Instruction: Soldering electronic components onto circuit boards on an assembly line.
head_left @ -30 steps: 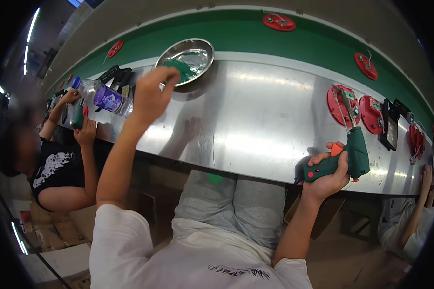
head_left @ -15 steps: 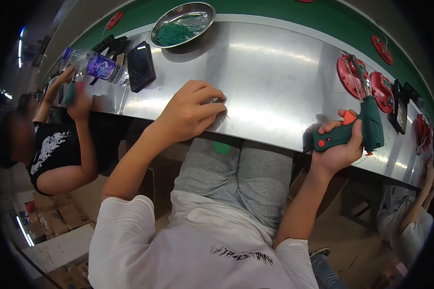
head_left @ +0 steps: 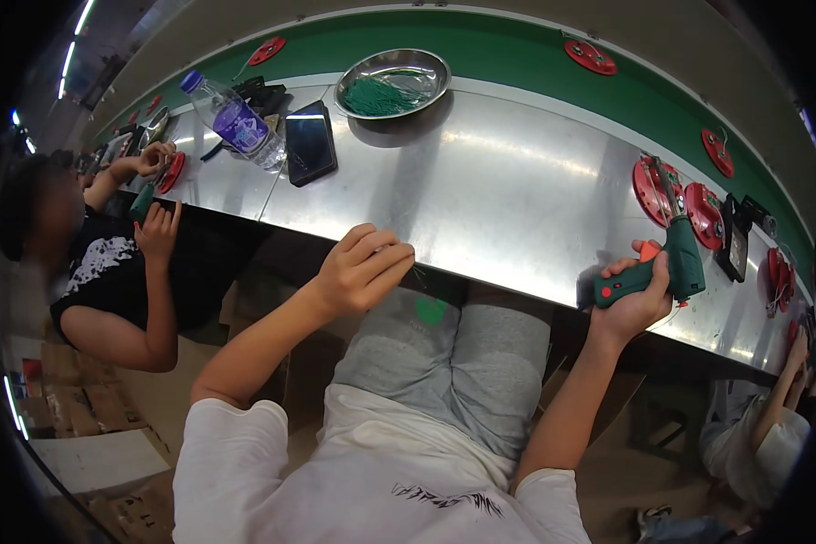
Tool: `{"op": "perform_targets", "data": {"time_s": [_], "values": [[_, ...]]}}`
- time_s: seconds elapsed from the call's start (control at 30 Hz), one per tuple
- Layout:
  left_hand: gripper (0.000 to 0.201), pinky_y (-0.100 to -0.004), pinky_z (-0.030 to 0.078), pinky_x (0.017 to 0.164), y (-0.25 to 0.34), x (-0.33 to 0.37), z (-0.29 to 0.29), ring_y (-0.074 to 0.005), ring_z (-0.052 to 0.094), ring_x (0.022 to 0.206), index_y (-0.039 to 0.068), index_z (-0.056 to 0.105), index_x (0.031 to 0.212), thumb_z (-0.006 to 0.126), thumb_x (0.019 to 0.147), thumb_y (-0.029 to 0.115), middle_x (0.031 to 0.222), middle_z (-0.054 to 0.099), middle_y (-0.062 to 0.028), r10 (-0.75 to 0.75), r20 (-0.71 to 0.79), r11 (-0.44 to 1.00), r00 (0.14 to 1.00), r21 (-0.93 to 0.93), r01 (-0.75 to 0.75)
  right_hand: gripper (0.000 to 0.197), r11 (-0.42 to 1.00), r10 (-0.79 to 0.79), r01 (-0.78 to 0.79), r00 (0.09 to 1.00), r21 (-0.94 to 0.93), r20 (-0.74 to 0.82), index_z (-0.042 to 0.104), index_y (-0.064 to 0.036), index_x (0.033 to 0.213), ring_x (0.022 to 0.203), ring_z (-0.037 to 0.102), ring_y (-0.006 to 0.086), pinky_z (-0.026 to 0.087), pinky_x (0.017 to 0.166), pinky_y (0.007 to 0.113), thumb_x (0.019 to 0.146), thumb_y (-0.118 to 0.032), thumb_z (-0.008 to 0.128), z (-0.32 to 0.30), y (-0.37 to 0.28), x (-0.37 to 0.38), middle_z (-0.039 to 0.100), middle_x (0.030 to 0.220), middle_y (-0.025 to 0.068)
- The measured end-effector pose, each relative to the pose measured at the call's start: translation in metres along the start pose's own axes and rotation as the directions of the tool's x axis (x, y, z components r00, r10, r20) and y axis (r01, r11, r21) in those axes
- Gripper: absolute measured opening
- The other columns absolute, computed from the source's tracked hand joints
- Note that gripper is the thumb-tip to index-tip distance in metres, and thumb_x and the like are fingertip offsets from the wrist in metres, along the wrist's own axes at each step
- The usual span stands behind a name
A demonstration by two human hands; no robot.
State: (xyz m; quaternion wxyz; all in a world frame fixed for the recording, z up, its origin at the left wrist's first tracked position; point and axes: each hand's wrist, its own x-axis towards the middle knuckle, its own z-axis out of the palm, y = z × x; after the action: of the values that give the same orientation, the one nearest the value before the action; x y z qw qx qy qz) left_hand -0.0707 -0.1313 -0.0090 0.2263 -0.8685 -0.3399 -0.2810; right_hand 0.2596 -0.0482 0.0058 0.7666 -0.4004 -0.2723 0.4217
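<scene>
My right hand [head_left: 633, 304] is wrapped round the grip of a dark green soldering gun [head_left: 686, 258] with an orange trigger. Its long metal tip points away from me, over red round parts [head_left: 655, 190] with small green boards on them. My left hand [head_left: 364, 270] is at the table's front edge, its fingers pinched together. Fine strands show beside its fingertips, but what it holds is too small to make out. Farther back is a steel bowl [head_left: 340, 93] with thin green wires [head_left: 381, 95] in it.
A black flat device [head_left: 309, 145] and a clear bottle with a purple label [head_left: 242, 127] are back left on the metal table [head_left: 490, 181]. A co-worker [head_left: 109, 263] works at the left with a green tool; another person [head_left: 757, 435] sits at the right. Dark boxes [head_left: 736, 240] stand far right.
My view has shifted, so the bowl and bottle appear lower and farther right. My left hand has drawn back to the table edge, fingers pinched. My right hand keeps hold of the soldering gun.
</scene>
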Motion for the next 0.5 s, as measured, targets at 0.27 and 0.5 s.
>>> {"op": "perform_targets", "data": {"time_s": [0.27,0.5], "values": [[0.017,-0.0417,0.050,0.071,-0.072,0.054,-0.001,-0.0311,0.062,0.080,0.003,0.061,0.082,0.071,0.068,0.000,0.082,0.062,-0.0095,-0.208,0.030,0.977,0.978,0.052,0.207,0.029,0.999,-0.033,0.034,0.999,-0.032,0.017,0.057,0.0051,0.102,0.053,0.056,0.0158,0.046,0.045,0.029,0.098,-0.024,0.054,0.002,0.001,-0.001,0.061,0.091,0.0145],[0.041,-0.0504,0.051,0.086,-0.173,0.132,0.061,-0.0408,0.063,0.100,0.002,0.060,0.116,0.066,0.080,0.020,0.106,0.066,-0.0208,-0.637,0.303,0.733,0.709,0.523,0.435,0.026,0.995,-0.043,0.052,0.994,0.083,-0.098,0.053,0.0062,0.107,0.050,0.056,0.0172,0.048,0.044,0.030,0.098,-0.018,0.050,-0.001,0.007,0.001,0.060,0.099,0.0166]]}}
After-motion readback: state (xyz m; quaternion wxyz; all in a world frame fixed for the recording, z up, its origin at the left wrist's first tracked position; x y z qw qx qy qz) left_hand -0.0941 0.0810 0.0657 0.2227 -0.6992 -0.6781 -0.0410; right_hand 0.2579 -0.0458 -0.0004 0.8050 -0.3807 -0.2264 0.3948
